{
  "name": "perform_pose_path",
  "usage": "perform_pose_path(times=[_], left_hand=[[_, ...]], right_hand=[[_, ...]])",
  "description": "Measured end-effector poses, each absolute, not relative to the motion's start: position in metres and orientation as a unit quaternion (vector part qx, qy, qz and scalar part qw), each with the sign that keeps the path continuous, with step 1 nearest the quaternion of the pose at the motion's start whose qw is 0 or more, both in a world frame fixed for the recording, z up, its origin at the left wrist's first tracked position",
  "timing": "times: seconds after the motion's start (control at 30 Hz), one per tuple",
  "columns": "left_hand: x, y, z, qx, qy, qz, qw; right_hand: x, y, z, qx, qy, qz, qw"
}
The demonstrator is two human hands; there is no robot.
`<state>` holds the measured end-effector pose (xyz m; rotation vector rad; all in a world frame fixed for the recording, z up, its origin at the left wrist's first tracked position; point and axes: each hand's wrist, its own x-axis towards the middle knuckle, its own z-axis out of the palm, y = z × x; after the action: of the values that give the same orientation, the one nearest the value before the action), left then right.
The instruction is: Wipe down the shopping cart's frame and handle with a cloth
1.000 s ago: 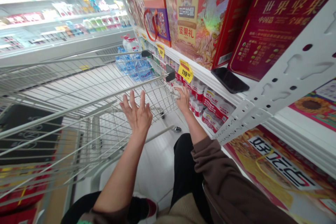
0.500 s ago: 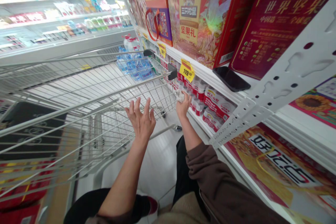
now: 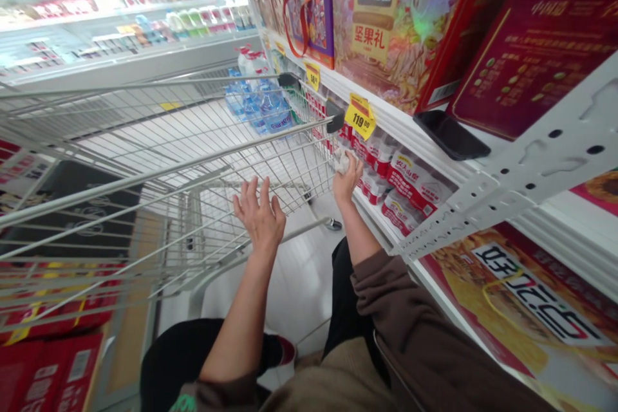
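Observation:
My right hand (image 3: 349, 180) is closed around a crumpled white tissue or cloth (image 3: 342, 159), its exact kind unclear. It is near the end of a wire shopping cart (image 3: 193, 165), by the shrink-wrapped red-and-white bottle packs (image 3: 408, 180) on the low shelf. Beside the cart's wire side, my left hand (image 3: 261, 215) is raised with fingers apart and holds nothing. Whether it touches the wires I cannot tell.
Gift boxes (image 3: 381, 32) line the shelf on the right, with a black phone (image 3: 451, 135) at its edge. A perforated white upright (image 3: 526, 167) juts out nearby. Blue-tinted water bottles (image 3: 270, 106) stand beyond the cart. Stacked red boxes (image 3: 53, 360) are at left.
The view has shifted, so the shelf and cart appear farther right and slightly higher. My left hand's fingers have drawn a little closer together. My right hand still grips the white tissue or cloth.

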<state>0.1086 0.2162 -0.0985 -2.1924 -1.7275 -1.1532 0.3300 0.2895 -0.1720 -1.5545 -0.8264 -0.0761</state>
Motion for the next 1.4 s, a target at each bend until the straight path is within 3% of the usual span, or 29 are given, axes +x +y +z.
perform_pose_path(times=[0.3,0.53,0.73,0.93,1.07,1.4], left_hand=[[0.110,0.223,-0.101,-0.713,-0.591,-0.377,0.005],[0.113,0.222,-0.094,-0.709,-0.598,-0.374,-0.018],[0.114,0.221,-0.092,-0.701,-0.602,-0.381,-0.028],[0.111,0.220,-0.093,-0.717,-0.587,-0.375,-0.042],[0.113,0.220,-0.094,-0.708,-0.595,-0.379,-0.031],[0.096,0.217,-0.099,-0.734,-0.566,-0.376,-0.010]], right_hand=[[0.301,0.270,-0.177,-0.661,-0.508,-0.039,0.551],[0.327,0.287,-0.179,-0.702,-0.392,-0.106,0.585],[0.301,0.275,-0.180,-0.668,-0.502,-0.067,0.545],[0.317,0.280,-0.172,-0.712,-0.409,-0.042,0.569],[0.292,0.270,-0.175,-0.680,-0.506,-0.037,0.529],[0.315,0.280,-0.156,-0.674,-0.328,-0.077,0.657]])
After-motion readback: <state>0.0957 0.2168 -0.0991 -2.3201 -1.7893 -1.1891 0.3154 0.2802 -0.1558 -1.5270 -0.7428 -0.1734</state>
